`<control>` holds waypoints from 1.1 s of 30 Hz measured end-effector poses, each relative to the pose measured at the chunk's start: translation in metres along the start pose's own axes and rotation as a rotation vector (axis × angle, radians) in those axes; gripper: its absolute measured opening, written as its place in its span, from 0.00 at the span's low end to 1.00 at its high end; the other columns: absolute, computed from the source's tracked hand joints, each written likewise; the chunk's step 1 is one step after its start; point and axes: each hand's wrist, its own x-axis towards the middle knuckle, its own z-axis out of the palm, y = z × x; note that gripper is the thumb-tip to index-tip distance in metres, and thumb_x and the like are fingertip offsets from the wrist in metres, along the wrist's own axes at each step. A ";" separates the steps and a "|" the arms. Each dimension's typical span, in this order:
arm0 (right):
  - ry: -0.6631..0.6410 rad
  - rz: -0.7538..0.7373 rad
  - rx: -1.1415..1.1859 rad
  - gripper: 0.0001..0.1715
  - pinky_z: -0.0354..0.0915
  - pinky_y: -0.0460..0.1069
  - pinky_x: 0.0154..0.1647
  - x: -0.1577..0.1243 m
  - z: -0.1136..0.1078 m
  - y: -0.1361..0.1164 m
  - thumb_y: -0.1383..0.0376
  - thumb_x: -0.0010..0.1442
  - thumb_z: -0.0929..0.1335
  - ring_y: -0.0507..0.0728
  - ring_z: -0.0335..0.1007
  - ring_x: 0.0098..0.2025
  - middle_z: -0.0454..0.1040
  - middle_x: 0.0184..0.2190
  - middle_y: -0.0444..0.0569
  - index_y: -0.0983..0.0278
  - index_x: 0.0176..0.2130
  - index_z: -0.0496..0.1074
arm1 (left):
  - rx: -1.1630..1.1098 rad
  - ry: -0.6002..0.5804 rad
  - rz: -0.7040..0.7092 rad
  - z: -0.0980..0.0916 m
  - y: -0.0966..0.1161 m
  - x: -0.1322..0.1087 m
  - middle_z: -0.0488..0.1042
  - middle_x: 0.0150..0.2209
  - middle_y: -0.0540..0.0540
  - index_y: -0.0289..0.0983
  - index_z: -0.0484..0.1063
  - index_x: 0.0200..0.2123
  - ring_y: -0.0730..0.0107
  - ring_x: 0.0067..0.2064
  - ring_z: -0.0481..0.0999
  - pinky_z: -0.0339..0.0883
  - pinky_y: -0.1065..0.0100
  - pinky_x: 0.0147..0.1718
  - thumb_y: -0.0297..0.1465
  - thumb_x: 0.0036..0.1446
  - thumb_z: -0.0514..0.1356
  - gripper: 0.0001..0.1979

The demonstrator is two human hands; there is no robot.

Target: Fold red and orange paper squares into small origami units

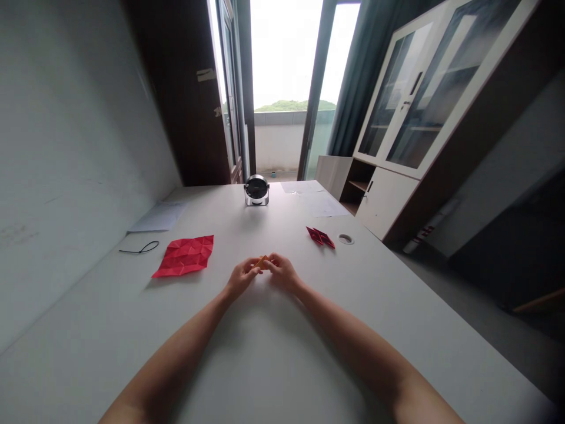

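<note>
Between my two hands is a small piece of folded orange paper (262,262), held just above the white table (273,353). My left hand (242,277) grips its left side, fingers closed round the edge. On the other side my right hand (282,272) pinches it, thumb in front. Much of the paper is covered by my fingers. Left of my hands lies a creased red paper sheet (185,257), opened out flat. Folded red paper pieces (320,237) rest to the right, farther back.
A small round fan-like device (256,189) stands at the far end. White papers (159,216) and a black cable tie (140,249) lie at the left, and more sheets (326,205) at the back right. A round cable hole (346,239) is near the right edge.
</note>
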 end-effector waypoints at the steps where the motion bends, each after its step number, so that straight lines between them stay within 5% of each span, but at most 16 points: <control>1: -0.004 0.018 0.005 0.19 0.63 0.48 0.32 0.000 0.000 0.000 0.49 0.58 0.69 0.54 0.68 0.30 0.74 0.27 0.46 0.63 0.33 0.72 | 0.002 0.006 0.005 0.001 0.000 0.000 0.80 0.44 0.39 0.34 0.74 0.49 0.61 0.41 0.80 0.72 0.61 0.43 0.41 0.59 0.62 0.20; 7: 0.039 -0.011 0.021 0.21 0.59 0.46 0.27 -0.001 0.002 0.000 0.49 0.56 0.70 0.52 0.60 0.25 0.66 0.22 0.40 0.62 0.41 0.71 | 0.028 0.064 0.002 0.002 0.000 -0.001 0.81 0.39 0.42 0.37 0.70 0.55 0.65 0.34 0.81 0.74 0.62 0.39 0.43 0.58 0.64 0.25; 13: 0.011 -0.041 -0.079 0.20 0.56 0.45 0.27 -0.002 0.003 0.000 0.50 0.57 0.69 0.50 0.58 0.25 0.65 0.22 0.41 0.64 0.29 0.71 | 0.091 0.029 -0.008 0.003 0.001 -0.002 0.81 0.38 0.44 0.37 0.77 0.45 0.64 0.33 0.81 0.73 0.63 0.37 0.45 0.60 0.60 0.19; 18: 0.010 -0.063 -0.106 0.19 0.59 0.46 0.28 -0.006 0.004 -0.006 0.51 0.60 0.67 0.53 0.63 0.26 0.71 0.23 0.45 0.64 0.30 0.73 | 0.206 0.043 0.006 0.001 0.001 -0.002 0.80 0.33 0.46 0.38 0.78 0.40 0.66 0.30 0.79 0.71 0.67 0.34 0.45 0.62 0.58 0.18; 26: 0.002 -0.133 -0.272 0.23 0.51 0.45 0.26 -0.004 -0.003 -0.008 0.51 0.63 0.64 0.50 0.55 0.23 0.64 0.20 0.41 0.63 0.25 0.70 | 0.172 0.092 -0.028 -0.001 -0.001 0.000 0.80 0.33 0.45 0.36 0.79 0.40 0.65 0.33 0.78 0.69 0.67 0.35 0.47 0.61 0.58 0.20; 33: -0.017 -0.194 -0.360 0.20 0.53 0.45 0.28 -0.006 -0.001 -0.008 0.55 0.67 0.62 0.51 0.58 0.24 0.67 0.21 0.41 0.62 0.28 0.70 | 0.419 0.198 0.093 -0.005 0.005 0.002 0.75 0.32 0.45 0.37 0.81 0.35 0.67 0.33 0.73 0.64 0.69 0.34 0.45 0.62 0.58 0.18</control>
